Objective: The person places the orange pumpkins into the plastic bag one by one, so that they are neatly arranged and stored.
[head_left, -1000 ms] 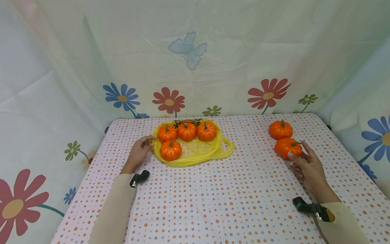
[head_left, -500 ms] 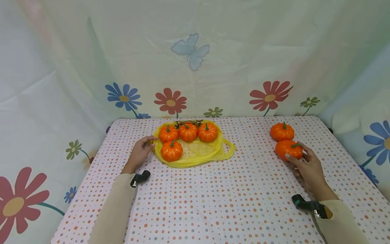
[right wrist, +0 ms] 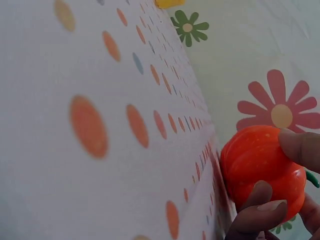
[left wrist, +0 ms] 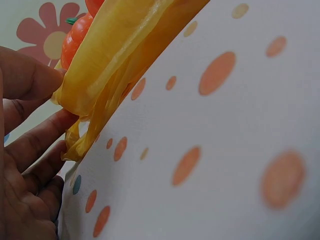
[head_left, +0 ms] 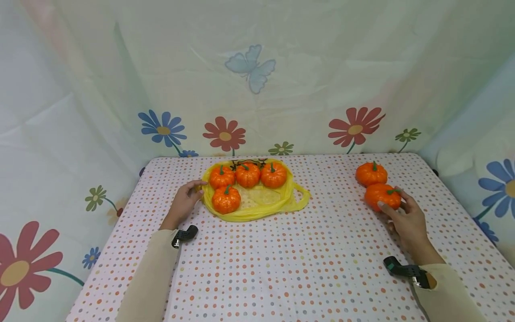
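Note:
At the left of the head view, my left hand (head_left: 185, 201) pinches the rim of a yellow plastic bag (head_left: 261, 211) between thumb and fingers. The left wrist view shows the bag's edge (left wrist: 95, 75) at those fingertips. Inside the spread bag sit several orange toy pumpkins (head_left: 226, 199) with green stems. On the right, my right hand (head_left: 410, 223) grips another toy pumpkin (head_left: 380, 197), its stem tilted rightward. Thumb and fingers lie around this pumpkin (right wrist: 260, 160) in the right wrist view. Directly behind it stands one more toy pumpkin (head_left: 371, 173).
A white dotted cloth (head_left: 257, 264) covers the table. The bag's handle loop (head_left: 302, 197) lies spread toward the right. Behind the table hangs a flower-printed curtain (head_left: 306, 98), which continues along both sides.
My right thumb and fingers have moved in a little farther around the front pumpkin. The head view has shifted slightly; my left hand and the bag stay put.

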`<state>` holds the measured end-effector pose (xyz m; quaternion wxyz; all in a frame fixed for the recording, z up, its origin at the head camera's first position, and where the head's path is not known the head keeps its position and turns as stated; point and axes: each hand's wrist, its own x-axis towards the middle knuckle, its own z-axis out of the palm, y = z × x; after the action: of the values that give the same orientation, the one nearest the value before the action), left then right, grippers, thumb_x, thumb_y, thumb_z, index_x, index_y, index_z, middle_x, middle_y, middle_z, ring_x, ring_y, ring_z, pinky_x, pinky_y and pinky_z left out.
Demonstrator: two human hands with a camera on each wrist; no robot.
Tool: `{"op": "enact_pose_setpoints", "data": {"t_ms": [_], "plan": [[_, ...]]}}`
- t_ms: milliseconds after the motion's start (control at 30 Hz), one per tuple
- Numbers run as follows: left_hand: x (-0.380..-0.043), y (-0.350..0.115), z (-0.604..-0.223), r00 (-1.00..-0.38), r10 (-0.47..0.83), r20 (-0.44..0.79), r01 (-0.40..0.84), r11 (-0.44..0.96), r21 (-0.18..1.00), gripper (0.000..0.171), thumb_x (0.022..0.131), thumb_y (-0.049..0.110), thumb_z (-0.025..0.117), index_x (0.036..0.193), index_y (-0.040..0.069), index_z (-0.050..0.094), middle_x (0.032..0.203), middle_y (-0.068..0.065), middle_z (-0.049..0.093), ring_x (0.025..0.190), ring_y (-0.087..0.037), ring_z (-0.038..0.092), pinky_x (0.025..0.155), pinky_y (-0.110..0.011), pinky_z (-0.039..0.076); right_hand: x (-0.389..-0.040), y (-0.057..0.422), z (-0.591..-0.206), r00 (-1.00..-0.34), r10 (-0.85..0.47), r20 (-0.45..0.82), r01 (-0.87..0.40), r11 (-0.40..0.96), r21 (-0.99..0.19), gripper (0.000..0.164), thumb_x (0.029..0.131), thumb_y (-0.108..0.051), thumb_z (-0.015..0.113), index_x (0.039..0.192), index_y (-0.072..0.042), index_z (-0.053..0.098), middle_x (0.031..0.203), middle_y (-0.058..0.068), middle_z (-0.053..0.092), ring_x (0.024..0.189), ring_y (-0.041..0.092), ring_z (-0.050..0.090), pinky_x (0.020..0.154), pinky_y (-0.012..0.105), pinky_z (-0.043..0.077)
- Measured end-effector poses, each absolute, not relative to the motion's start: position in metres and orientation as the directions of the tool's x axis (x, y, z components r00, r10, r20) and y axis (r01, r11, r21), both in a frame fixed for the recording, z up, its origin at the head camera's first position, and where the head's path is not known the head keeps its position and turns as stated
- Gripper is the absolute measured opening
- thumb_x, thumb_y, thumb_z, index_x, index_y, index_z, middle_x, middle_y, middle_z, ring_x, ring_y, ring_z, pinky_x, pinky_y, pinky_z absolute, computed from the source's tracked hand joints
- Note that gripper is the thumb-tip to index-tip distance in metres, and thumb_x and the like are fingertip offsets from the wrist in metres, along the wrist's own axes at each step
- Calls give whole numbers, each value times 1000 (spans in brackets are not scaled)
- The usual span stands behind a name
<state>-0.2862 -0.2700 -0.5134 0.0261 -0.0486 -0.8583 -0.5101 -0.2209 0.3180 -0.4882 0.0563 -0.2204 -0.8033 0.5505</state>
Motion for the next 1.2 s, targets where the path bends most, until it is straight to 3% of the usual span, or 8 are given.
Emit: {"op": "enact_pose_setpoints", "data": {"t_ms": [133, 233, 367, 600, 800, 933, 1200], "plan": [[-286, -268, -514, -995, 46, 88, 99, 476, 874, 29, 100, 16, 53, 128, 16, 61, 150, -7, 48, 148, -26, 31, 125, -45, 22, -216, 312, -480, -926, 369, -79, 235, 399, -886, 74, 95, -37, 62, 155, -40, 20, 159, 23, 21, 71, 2, 49, 53, 17, 49], [-287, -267, -514, -995, 44, 94, 103, 480, 871, 29, 100, 15, 53, 128, 16, 61, 149, -8, 49, 147, -26, 33, 125, -45, 23, -212, 300, -469, -960, 280, -10, 153, 493, -857, 77, 95, -40, 61, 158, -31, 18, 157, 29, 23, 73, -1, 50, 55, 18, 50], [-288, -267, -515, -994, 43, 100, 108, 481, 870, 29, 100, 14, 53, 128, 16, 61, 148, -8, 49, 147, -26, 33, 125, -45, 23, -211, 279, -457, -987, 159, 39, 55, 546, -836, 80, 94, -41, 62, 158, -18, 19, 152, 34, 29, 69, 5, 59, 54, 24, 54], [-288, -267, -516, -994, 44, 104, 113, 471, 875, 29, 100, 15, 53, 127, 16, 62, 149, -7, 49, 147, -26, 33, 125, -44, 23, -220, 232, -456, -997, 8, 71, -54, 558, -828, 80, 89, -48, 67, 156, -29, 27, 149, 25, 36, 85, 11, 64, 59, 31, 60], [-287, -269, -516, -995, 30, 91, 94, 484, 870, 29, 100, 15, 53, 128, 17, 62, 149, -7, 48, 147, -27, 33, 124, -45, 24, -224, 176, -441, -994, -103, 35, -84, 524, -848, 78, 90, -38, 70, 155, -23, 29, 151, 20, 37, 103, 35, 59, 67, 33, 60], [-288, -270, -516, -996, 15, 83, 80, 477, 875, 29, 99, 14, 54, 127, 17, 62, 149, -7, 48, 147, -27, 33, 124, -46, 24, -232, 140, -442, -980, -185, 68, -151, 482, -863, 74, 89, -33, 72, 152, -23, 36, 148, 17, 42, 100, 34, 60, 67, 34, 60], [-291, -270, -517, -997, 24, 74, 77, 471, 879, 29, 99, 15, 54, 126, 19, 62, 149, -6, 48, 147, -25, 33, 124, -45, 24, -251, 85, -449, -946, -299, 126, -253, 437, -863, 72, 85, -31, 77, 149, -26, 42, 151, 14, 43, 104, 31, 62, 82, 35, 59]]}}
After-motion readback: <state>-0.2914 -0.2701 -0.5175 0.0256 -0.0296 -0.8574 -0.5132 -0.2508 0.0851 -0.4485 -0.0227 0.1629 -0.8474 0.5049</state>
